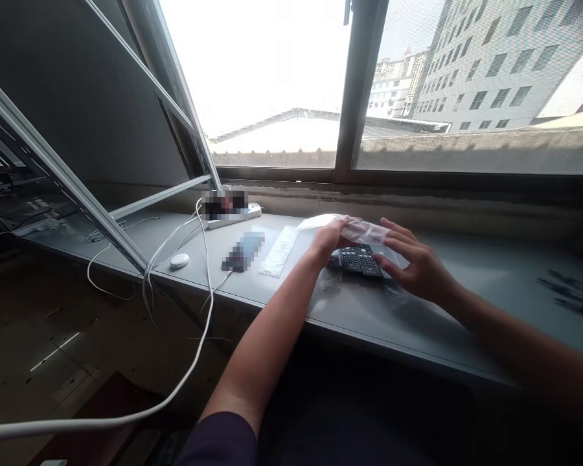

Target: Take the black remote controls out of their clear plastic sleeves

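Note:
A black remote control (361, 259) lies on the grey window ledge (466, 304), partly under a clear plastic bag (364, 230). My left hand (329, 238) grips the bag's left end with fingers closed over it. On the remote's right side rests my right hand (414, 262), fingers curled around the bag and the remote's edge. More clear plastic (331, 279) lies flat under and in front of the remote.
Another clear bag (280, 250) lies to the left, beside a blurred dark object (243, 251) with a cable. A white round device (179, 260), a white power strip (233, 214) and white cables (194, 310) sit further left. A metal frame (78, 188) slants over the ledge. The window is behind.

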### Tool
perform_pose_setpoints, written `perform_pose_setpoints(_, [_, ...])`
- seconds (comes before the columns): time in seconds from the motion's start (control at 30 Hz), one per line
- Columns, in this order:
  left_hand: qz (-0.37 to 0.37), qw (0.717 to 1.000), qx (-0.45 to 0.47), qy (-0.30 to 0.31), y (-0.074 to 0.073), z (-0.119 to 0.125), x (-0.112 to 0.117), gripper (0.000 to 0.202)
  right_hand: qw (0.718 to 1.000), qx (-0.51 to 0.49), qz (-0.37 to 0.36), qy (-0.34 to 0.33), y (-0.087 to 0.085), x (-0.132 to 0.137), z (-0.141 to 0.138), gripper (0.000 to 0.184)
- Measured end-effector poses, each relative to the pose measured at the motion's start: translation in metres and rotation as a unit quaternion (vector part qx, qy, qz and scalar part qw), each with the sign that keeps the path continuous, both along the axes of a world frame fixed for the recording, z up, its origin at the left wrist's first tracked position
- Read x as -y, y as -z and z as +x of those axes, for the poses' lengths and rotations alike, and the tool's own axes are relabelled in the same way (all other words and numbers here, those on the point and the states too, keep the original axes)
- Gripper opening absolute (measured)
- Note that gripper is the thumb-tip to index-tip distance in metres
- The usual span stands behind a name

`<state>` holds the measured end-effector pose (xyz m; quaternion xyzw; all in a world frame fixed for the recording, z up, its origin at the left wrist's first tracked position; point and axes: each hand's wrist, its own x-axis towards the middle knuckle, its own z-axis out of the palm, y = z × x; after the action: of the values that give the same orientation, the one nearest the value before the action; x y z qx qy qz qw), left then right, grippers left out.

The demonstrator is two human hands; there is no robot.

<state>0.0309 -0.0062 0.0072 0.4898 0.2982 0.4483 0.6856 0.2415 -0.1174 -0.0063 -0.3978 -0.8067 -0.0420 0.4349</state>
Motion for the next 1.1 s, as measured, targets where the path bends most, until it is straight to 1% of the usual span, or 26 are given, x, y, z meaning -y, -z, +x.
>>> perform_pose_setpoints(0.07, [0.000,1.000,-0.002,0.011,-0.001,0.002,0.003,0.030,1.000,0.006,-0.001,-0.011,-0.001,0.001,0.000,0.042])
perform_pose_setpoints(0.13, [-0.005,1.000,-0.002,-0.009,-0.001,0.003,0.003,0.035,1.000,0.004,-0.001,-0.013,-0.003,0.002,0.001,0.040])
perform_pose_setpoints(0.2, [-0.014,0.998,-0.002,-0.058,-0.001,0.002,-0.001,0.042,1.000,-0.001,-0.007,-0.009,-0.004,0.004,0.002,0.037])
perform_pose_setpoints(0.27, [-0.032,0.992,0.002,-0.121,0.000,-0.002,-0.009,0.046,1.000,-0.003,-0.018,-0.006,-0.006,0.004,0.003,0.035])
perform_pose_setpoints(0.33, [-0.054,0.982,0.014,-0.178,0.002,-0.006,-0.016,0.044,1.000,-0.003,-0.024,-0.007,-0.008,0.005,0.004,0.032])
perform_pose_setpoints(0.4, [-0.067,0.975,0.037,-0.211,0.003,-0.011,-0.021,0.043,1.000,-0.003,-0.025,-0.010,-0.010,0.006,0.003,0.030])
perform_pose_setpoints(0.57, [-0.093,0.965,0.097,-0.223,0.001,-0.017,-0.020,0.053,1.000,-0.007,-0.015,-0.020,-0.015,0.010,-0.001,0.025])
perform_pose_setpoints(0.67, [-0.117,0.959,0.134,-0.220,-0.002,-0.018,-0.020,0.056,1.000,-0.024,-0.013,-0.011,-0.015,0.011,-0.001,0.023])
perform_pose_setpoints(0.83, [-0.146,0.941,0.173,-0.251,-0.005,-0.023,-0.023,0.051,0.999,-0.040,-0.034,-0.010,-0.012,0.007,0.003,0.027])
perform_pose_setpoints(1.0, [-0.170,0.926,0.193,-0.276,-0.007,-0.029,-0.023,0.049,0.998,-0.046,-0.031,-0.018,-0.013,0.006,0.005,0.027])
perform_pose_setpoints(1.1, [-0.183,0.923,0.197,-0.276,-0.008,-0.030,-0.022,0.050,0.998,-0.056,-0.028,-0.014,-0.014,0.007,0.005,0.026])
